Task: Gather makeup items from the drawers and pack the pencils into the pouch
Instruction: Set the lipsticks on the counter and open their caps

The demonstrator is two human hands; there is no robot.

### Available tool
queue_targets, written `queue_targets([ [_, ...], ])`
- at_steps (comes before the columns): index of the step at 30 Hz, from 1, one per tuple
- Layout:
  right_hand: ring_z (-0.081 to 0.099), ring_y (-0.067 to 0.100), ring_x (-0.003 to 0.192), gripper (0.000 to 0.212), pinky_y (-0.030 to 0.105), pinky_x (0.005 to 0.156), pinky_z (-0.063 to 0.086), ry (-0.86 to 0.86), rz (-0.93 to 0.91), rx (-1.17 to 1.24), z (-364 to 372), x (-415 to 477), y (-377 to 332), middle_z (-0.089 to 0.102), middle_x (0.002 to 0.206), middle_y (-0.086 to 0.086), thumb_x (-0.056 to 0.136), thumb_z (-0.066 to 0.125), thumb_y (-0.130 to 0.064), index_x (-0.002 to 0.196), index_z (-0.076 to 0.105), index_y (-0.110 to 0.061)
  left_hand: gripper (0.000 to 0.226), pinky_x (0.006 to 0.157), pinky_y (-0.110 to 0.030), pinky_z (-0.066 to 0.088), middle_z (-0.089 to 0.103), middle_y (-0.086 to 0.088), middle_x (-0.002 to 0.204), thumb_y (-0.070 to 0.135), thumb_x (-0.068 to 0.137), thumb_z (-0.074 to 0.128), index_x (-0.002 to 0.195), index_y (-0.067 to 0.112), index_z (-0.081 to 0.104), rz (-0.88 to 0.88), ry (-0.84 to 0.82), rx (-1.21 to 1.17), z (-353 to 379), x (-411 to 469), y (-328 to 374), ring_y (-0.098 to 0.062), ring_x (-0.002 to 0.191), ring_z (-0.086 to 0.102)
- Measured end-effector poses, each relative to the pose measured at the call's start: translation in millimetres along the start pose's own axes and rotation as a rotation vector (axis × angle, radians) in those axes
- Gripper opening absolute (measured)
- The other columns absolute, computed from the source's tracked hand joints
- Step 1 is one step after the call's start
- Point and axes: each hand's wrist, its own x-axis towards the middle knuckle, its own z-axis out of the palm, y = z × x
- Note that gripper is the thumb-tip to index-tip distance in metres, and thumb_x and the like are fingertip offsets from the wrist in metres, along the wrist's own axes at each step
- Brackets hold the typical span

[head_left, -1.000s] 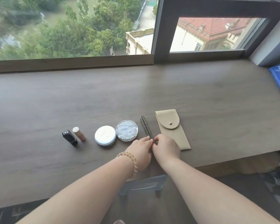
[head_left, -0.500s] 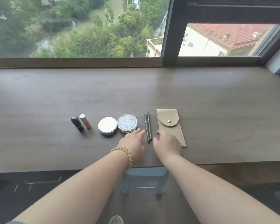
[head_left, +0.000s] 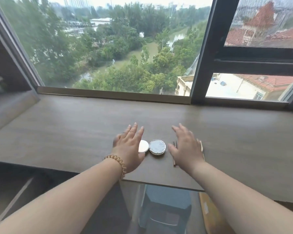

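Hands out flat over the table, both of them, palms down. The left hand has its fingers spread and extended toward the window, holding nothing; a coiled band sits on that wrist. It covers the left edge of a white compact, and just beside that, touching or nearly so, lies a second compact with a darker, shiny lid.

The right hand is open too, fingers loosely spread, thumb pointing toward the compacts, gripping nothing. Under it lie the pencils: two dark, thin sticks side by side (only their far tips and one near end peek out at the thumb side of the palm). They lie between the shiny compact and the pouch, of which just a tan sliver shows along the outer edge of the hand. Whether the palm actually touches the pencils or hangs just above them, I cannot tell.

So the pencils are on the table, outside the pouch, beneath the right hand and well apart from the left fingers. Below the table's near edge a blue-grey stool shows between the forearms.
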Motion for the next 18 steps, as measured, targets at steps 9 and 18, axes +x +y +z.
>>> queue_targets([
  [9, 0.03, 0.02, 0.139, 0.061, 0.043, 0.114, 0.024, 0.336, -0.222, 0.256, -89.3, -12.4, -104.9, 0.037, 0.149, 0.005, 0.086, 0.059, -0.03, 0.142, 0.037, -0.019, 0.085, 0.116, -0.036, 0.005, -0.008, 0.001, 0.16, 0.047, 0.088, 0.049, 0.15, 0.025, -0.005, 0.007, 0.244, -0.07, -96.2, -29.2, -55.1, -0.015, 0.147, -0.005],
  [18, 0.041, 0.017, 0.13, 0.057, 0.039, 0.111, 0.031, 0.48, -0.233, 0.286, -105.7, -47.2, -171.7, 0.049, 0.14, 0.002, 0.084, 0.056, -0.028, 0.138, 0.043, -0.017, 0.083, 0.115, -0.037, 0.007, 0.001, 0.002, 0.16, 0.046, 0.087, 0.052, 0.15, 0.026, 0.002, 0.066, 0.332, -0.112, -126.0, -40.4, -108.2, -0.014, 0.147, -0.001],
])
